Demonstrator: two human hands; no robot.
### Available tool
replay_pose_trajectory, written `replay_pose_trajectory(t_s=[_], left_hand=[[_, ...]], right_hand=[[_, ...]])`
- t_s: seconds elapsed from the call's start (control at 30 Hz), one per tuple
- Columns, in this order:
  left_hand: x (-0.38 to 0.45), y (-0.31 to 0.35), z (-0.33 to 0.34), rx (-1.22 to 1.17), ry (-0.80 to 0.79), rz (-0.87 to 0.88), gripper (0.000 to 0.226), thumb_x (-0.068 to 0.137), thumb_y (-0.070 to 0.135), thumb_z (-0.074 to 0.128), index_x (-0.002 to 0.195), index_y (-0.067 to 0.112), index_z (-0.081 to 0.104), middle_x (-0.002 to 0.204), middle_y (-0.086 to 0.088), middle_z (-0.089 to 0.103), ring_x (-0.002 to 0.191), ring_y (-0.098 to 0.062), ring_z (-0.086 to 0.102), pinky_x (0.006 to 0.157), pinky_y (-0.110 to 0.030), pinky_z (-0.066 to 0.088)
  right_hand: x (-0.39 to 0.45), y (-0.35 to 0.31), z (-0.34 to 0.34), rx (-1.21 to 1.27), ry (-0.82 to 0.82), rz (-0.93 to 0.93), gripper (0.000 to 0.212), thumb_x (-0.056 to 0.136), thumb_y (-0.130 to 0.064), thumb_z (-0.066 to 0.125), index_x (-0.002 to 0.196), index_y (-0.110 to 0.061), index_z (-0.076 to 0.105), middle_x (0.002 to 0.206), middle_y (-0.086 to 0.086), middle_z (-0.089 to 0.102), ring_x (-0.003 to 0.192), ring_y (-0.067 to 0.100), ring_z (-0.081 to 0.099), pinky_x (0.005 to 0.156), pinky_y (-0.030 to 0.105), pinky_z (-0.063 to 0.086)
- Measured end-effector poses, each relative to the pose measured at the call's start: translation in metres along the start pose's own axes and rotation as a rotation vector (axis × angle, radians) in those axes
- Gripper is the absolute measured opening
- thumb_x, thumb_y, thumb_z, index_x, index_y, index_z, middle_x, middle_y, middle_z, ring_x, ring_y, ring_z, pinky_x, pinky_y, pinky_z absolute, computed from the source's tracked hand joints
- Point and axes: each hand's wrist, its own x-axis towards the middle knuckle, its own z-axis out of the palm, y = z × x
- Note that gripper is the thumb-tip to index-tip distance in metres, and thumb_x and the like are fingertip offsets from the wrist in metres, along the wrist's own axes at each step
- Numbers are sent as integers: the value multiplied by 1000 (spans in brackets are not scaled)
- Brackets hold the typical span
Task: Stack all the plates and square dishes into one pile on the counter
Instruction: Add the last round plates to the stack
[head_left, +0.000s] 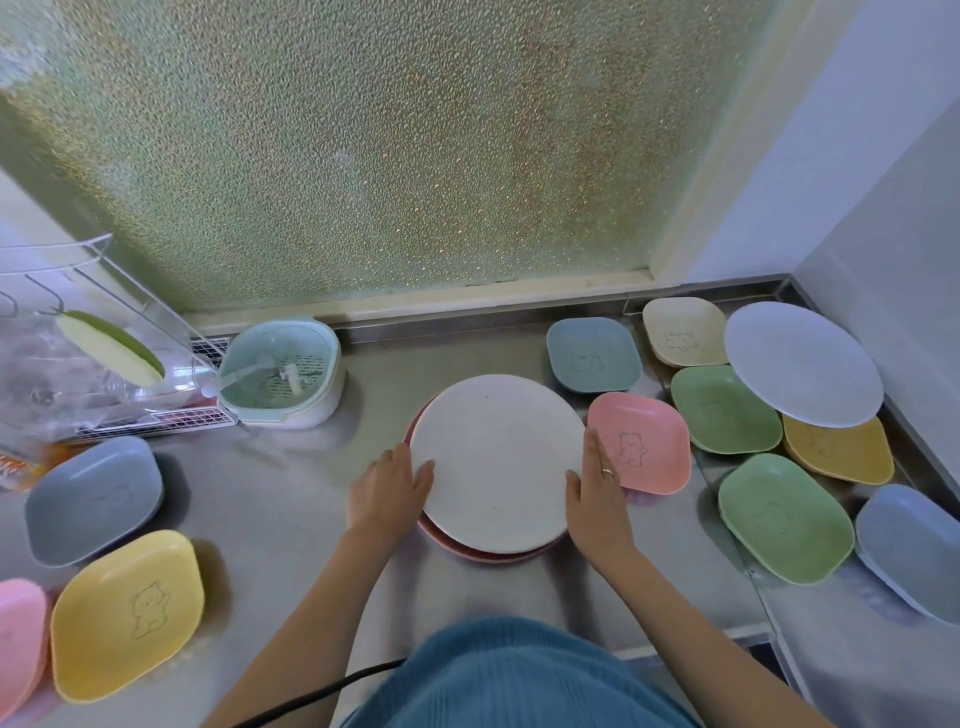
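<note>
A round white plate (496, 460) lies on top of a pink plate (467, 552) in the middle of the steel counter (275, 519). My left hand (387, 488) holds its left rim, thumb on top. My right hand (592, 491) holds the right rim. Just right of the pile sits a pink square dish (644, 441). Further right lie blue (592, 353), cream (683, 332), green (724, 410), yellow (836, 449), green (784, 517) and blue (909, 551) square dishes and a pale round plate (802, 364). On the left lie blue (93, 499), yellow (127, 613) and pink (18, 634) square dishes.
A mint strainer basket (283, 371) stands at the back left beside a wire dish rack (104, 364). A frosted glass window (363, 145) rises behind the counter. A white wall (883, 182) closes the right side. A black cable (322, 693) runs near the front edge.
</note>
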Motion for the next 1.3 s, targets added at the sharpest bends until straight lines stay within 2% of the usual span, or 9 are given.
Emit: replay_pose_trajectory(t_s=[0.2,0.53,0.67,0.73,0.9,1.0,1.1,1.2,1.3], left_hand=[[13,39,-8,-70,244,116,31,91,21,49,119,7,49,120,-12,53,109,-33,48,92,-41,38],[69,180,1,10,101,432,33,91,11,38,124,11,44,124,-7,50,116,-27,46,100,-37,34],[71,216,20,1,29,444,33,89,9,38,121,11,44,122,-6,52,115,-27,48,98,-38,35],[70,225,28,9,11,445,32,89,8,37,121,12,45,122,-6,52,115,-26,48,97,-37,35],[72,227,37,31,-7,424,24,89,7,37,111,11,47,116,-6,54,109,-27,50,92,-36,36],[76,225,38,9,-10,402,24,88,8,38,110,12,48,116,-5,55,108,-26,51,93,-37,36],[77,225,35,-17,-5,384,23,89,9,39,110,11,49,116,-6,55,109,-27,50,93,-37,36],[77,224,29,-86,20,364,20,93,12,39,110,9,49,116,-7,56,107,-27,52,92,-37,38],[75,222,18,-192,20,347,18,95,14,40,109,8,49,115,-9,57,101,-29,55,86,-40,46]], right_hand=[[8,15,-21,77,61,-41,53,98,-19,41,147,-14,22,151,9,33,137,27,31,113,36,21],[76,110,-128,-308,338,268,51,85,-7,52,135,-5,38,124,23,53,110,41,49,83,48,42],[106,133,-152,166,410,467,20,89,-21,46,101,-5,47,86,13,52,80,31,51,66,37,42],[119,138,-159,471,422,625,23,91,-33,45,90,-9,47,76,8,49,69,29,52,56,33,50],[143,141,-171,1187,445,772,31,99,-34,37,116,-10,43,79,8,59,47,12,64,41,19,49],[147,149,-175,1233,442,740,27,99,-17,32,116,-12,53,64,-4,66,48,-2,60,43,8,42],[144,153,-173,1193,380,746,33,96,-9,33,86,-26,60,85,11,56,66,-28,46,63,-1,38],[135,135,-171,1180,537,681,29,91,-3,35,103,-13,60,87,19,58,44,-5,58,38,8,37],[118,112,-157,1277,558,682,28,87,-2,36,110,-4,53,71,6,61,41,7,60,33,14,34]])
